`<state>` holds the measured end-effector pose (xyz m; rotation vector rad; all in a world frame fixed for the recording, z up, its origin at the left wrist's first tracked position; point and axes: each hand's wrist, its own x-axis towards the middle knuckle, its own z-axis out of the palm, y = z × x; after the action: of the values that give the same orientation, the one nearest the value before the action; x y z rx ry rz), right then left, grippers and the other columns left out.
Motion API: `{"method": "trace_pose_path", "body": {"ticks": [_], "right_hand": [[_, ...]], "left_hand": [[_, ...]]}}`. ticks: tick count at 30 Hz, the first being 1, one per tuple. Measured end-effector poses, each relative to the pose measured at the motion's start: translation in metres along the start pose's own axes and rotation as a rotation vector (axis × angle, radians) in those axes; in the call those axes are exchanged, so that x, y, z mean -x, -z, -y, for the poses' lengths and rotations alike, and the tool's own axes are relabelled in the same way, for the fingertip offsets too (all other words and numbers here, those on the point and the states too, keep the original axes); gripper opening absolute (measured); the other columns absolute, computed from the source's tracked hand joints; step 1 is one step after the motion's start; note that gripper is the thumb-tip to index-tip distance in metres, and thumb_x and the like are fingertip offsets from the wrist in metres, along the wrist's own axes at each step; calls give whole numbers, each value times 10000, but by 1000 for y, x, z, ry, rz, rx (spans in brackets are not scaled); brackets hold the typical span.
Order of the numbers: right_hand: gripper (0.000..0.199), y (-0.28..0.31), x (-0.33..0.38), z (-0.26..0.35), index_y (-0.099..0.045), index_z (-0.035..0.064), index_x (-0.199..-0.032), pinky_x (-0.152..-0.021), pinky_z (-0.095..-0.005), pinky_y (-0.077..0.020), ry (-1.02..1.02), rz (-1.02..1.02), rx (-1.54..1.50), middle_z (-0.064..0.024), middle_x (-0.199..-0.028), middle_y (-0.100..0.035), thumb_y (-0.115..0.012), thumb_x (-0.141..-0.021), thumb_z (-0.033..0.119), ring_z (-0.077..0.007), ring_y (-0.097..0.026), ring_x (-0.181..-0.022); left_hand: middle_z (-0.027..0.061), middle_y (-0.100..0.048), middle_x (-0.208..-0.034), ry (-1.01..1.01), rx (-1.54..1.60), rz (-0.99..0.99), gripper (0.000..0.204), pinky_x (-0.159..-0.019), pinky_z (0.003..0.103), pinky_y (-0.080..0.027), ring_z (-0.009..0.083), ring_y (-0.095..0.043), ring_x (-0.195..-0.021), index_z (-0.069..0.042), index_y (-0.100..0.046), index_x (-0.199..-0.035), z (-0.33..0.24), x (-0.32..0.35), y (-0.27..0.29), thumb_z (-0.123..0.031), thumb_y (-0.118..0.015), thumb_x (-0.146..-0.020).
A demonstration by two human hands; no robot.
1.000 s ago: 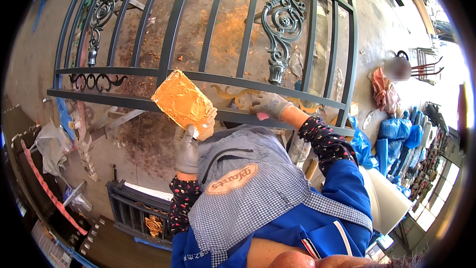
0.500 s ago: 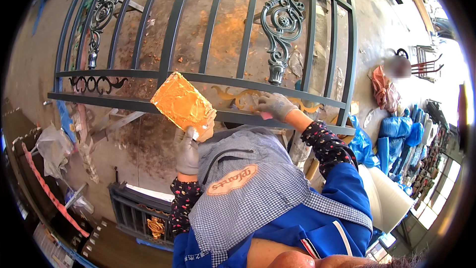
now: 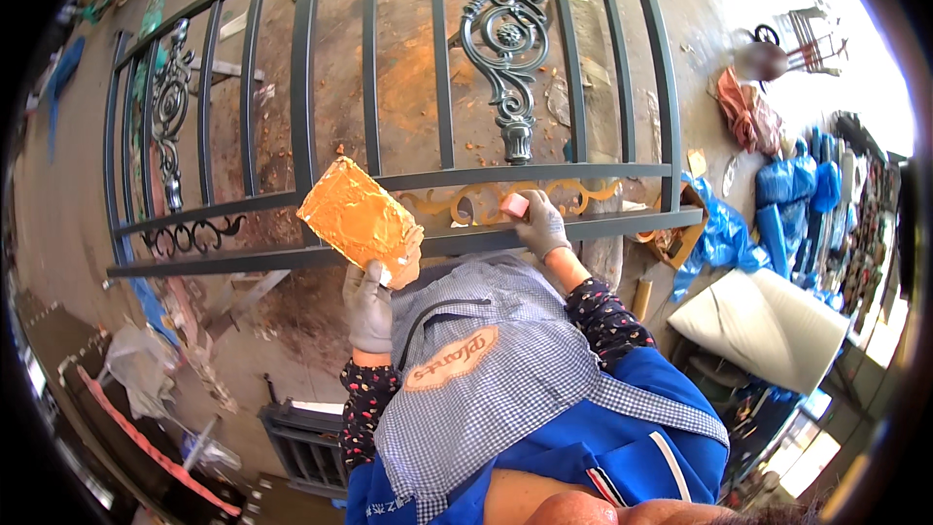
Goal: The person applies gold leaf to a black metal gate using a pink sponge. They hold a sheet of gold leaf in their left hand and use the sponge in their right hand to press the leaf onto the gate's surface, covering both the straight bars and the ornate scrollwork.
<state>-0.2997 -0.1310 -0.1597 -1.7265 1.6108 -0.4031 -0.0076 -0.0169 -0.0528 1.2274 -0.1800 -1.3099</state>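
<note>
My left hand (image 3: 369, 309), in a grey glove, is closed on the lower end of a flat slab (image 3: 352, 212) coated with orange-gold paint. Whether the slab is a tray or a board I cannot tell. A small pink sponge block (image 3: 515, 205) is pinched in my gloved right hand (image 3: 544, 226). That hand is at the lower rails of a dark metal railing (image 3: 418, 178), beside a gold scroll ornament (image 3: 588, 194) set between them. Further left, another scroll (image 3: 199, 233) in the same gap is black. The slab overlaps the rails in view, hiding part of them.
Cast ornaments (image 3: 507, 34) stand among the railing's upright bars. Right of it lie a cardboard box (image 3: 680, 243), blue plastic wrapping (image 3: 724, 233) and a white foam roll (image 3: 763, 326). A smaller dark metal frame (image 3: 306, 447) is near my left side. Another person (image 3: 763, 63) is at the far right.
My right hand has turned and lifted slightly, so the pink sponge shows more above the fingers. The slab stays in my left hand. The whole view has shifted and rotated a little.
</note>
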Motion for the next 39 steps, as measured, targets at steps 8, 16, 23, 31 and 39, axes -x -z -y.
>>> {"method": "trace_pose_path", "body": {"ticks": [8, 16, 23, 31, 39], "right_hand": [[414, -32, 34, -2, -582, 79, -1126, -833, -433, -514, -201, -234, -91, -169, -1085, -618, -768, -781, 209, -373, -636, -986], [451, -43, 51, -5, -592, 31, -1117, -822, -438, -517, -390, -545, -157, -187, -1020, -648, -775, -793, 286, -370, -648, -949], [421, -55, 48, -3, -587, 67, -1047, -781, -442, -508, -558, -629, -86, -169, -952, -639, -784, -781, 327, -359, -648, -904], [342, -75, 48, 9, -623, 115, -1064, -789, -436, -531, -540, -539, -126, -142, -1020, -666, -744, -797, 291, -349, -670, -918], [307, -79, 58, 36, -630, 127, -1031, -765, -442, -534, -349, -341, -13, -111, -994, -648, -739, -749, 182, -342, -669, -897]], "left_hand": [[92, -601, -1292, 70, -142, 173, 410, -966, 369, -509, 214, -607, -1155, -8, -534, -1316, -27, -13, 5, -209, -640, -974], [96, -620, -1276, 91, -294, 292, 390, -993, 385, -491, 231, -604, -1165, -3, -553, -1305, -52, -21, 12, -198, -628, -976], [106, -593, -1318, 134, -379, 335, 422, -1011, 372, -477, 225, -586, -1194, 8, -522, -1342, -62, -34, 30, -197, -613, -984], [97, -593, -1307, 154, -431, 377, 492, -965, 355, -501, 216, -593, -1174, 0, -507, -1363, -65, -42, 37, -263, -648, -972], [92, -595, -1300, 167, -446, 385, 484, -959, 350, -496, 216, -603, -1150, 1, -509, -1361, -64, -43, 42, -260, -640, -976]]}}
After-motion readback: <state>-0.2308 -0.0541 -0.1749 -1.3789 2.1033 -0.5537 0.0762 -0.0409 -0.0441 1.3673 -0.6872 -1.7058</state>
